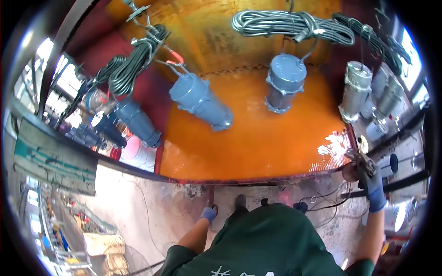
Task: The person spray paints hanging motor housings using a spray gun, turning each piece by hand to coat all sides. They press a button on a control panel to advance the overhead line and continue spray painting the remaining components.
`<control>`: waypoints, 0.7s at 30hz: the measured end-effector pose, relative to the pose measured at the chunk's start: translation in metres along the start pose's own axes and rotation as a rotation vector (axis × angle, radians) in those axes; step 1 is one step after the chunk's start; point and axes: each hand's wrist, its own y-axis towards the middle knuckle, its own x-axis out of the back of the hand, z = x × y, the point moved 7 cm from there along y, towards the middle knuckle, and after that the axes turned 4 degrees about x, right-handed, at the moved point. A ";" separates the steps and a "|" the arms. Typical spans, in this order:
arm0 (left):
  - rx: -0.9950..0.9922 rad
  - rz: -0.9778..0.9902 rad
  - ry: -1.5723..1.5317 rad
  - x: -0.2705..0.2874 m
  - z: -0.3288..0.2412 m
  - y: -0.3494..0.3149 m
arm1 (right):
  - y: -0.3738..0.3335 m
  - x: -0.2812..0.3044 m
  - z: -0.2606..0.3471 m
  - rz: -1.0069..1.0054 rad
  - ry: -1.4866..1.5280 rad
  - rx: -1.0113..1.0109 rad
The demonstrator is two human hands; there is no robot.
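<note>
My right hand [375, 187], in a blue and grey work glove, is closed around a spray gun [364, 163] at the right front corner of an orange basin [253, 172]. My left hand [209, 214], gloved too, hangs low by my side with its fingers curled in; I see nothing in it. Over the basin hang two grey-blue cylindrical pumps, a tilted one [200, 99] and a more upright one [284, 80]. A bare-metal pump [356, 89] hangs nearest the spray gun, beyond the basin's right edge.
Coiled dark cables hang above the pumps, one bundle [294, 26] at the top and another [138, 62] at the left. Another blue-grey pump [136, 122] hangs left of the basin. Thin black hoses [329, 207] trail over the floor at right. A pink bucket [138, 152] stands left.
</note>
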 end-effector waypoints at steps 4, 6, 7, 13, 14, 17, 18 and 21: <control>-0.026 -0.018 0.003 -0.014 -0.027 -0.040 | 0.036 0.020 -0.150 -0.398 0.217 -0.042; -0.157 -0.083 0.060 -0.011 -0.044 -0.076 | 0.046 -0.016 -0.187 -0.424 0.423 -0.085; -0.178 -0.068 0.072 -0.011 -0.043 -0.084 | 0.052 -0.037 -0.208 -0.396 0.424 -0.064; -0.088 -0.008 0.020 -0.006 0.017 -0.113 | 0.019 -0.163 -0.188 0.285 0.308 0.060; -0.032 0.024 -0.048 -0.007 0.037 -0.109 | 0.010 -0.171 -0.190 0.330 0.168 0.189; 0.020 -0.021 -0.071 -0.001 0.100 -0.101 | -0.016 -0.190 -0.198 0.349 0.099 -0.171; 0.011 -0.023 -0.081 0.001 0.115 -0.101 | -0.030 -0.194 -0.191 0.300 0.126 -0.281; -0.002 -0.084 -0.158 0.016 0.148 -0.097 | -0.050 -0.199 -0.237 0.258 0.130 -0.411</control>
